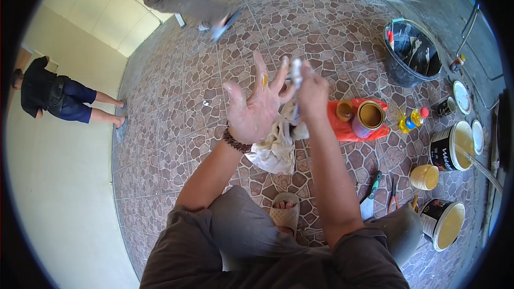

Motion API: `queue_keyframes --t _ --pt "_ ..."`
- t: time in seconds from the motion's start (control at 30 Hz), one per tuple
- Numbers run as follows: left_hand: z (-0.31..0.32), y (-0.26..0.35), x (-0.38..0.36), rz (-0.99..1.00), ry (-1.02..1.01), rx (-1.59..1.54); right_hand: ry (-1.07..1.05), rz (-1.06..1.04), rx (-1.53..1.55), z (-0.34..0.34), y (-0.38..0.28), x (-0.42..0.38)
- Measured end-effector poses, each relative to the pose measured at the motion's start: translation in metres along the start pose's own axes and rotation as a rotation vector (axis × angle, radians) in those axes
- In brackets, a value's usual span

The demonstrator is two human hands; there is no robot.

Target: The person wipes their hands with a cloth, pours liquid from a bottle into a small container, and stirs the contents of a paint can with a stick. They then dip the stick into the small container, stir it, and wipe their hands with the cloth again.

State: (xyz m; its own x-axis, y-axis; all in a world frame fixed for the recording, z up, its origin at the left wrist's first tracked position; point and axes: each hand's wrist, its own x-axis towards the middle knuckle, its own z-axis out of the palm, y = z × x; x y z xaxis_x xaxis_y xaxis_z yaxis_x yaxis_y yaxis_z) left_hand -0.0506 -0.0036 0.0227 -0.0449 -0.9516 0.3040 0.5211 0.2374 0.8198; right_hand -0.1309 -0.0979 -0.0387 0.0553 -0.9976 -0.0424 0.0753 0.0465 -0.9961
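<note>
My left hand (256,106) is raised palm up with its fingers spread, smeared with pale paint and a yellow spot on one finger. A beaded bracelet circles that wrist. My right hand (312,91) is shut on a stained white rag (278,147), pressing one end of it against the left hand's fingers. The rest of the rag hangs down between my forearms. I am crouched over a patterned tile floor (176,144), one sandalled foot (285,213) showing below the rag.
To the right stand a can on a red bag (368,119), an oil bottle (412,120), several open paint tins (450,147), a yellow cup (424,177), pliers (392,197), a scraper (369,199) and a black bucket (411,52). Two other people stand at the left and top.
</note>
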Motion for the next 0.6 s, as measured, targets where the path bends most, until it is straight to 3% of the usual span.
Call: queue_keyframes --t 0.07,0.13,0.2,0.27,0.33,0.6 --pt "0.001 0.011 0.0 -0.061 -0.056 0.013 -0.086 0.129 0.363 -0.025 -0.011 0.004" --pt "0.005 0.009 0.0 -0.006 0.029 0.099 -0.061 -0.031 0.23 -0.035 -0.051 -0.018" --pt "-0.007 -0.007 0.004 -0.112 0.163 0.432 -0.042 -0.411 0.115 0.002 -0.025 -0.02" --pt "-0.005 -0.011 0.002 -0.272 0.22 0.504 -0.083 -0.473 -0.061 0.004 -0.047 -0.055" --pt "0.006 0.006 0.008 -0.398 0.225 0.414 -0.104 -0.511 0.05 0.004 -0.037 -0.057" --pt "0.035 -0.006 0.043 -0.355 0.299 0.599 -0.083 -0.42 0.133 -0.028 -0.052 -0.041"
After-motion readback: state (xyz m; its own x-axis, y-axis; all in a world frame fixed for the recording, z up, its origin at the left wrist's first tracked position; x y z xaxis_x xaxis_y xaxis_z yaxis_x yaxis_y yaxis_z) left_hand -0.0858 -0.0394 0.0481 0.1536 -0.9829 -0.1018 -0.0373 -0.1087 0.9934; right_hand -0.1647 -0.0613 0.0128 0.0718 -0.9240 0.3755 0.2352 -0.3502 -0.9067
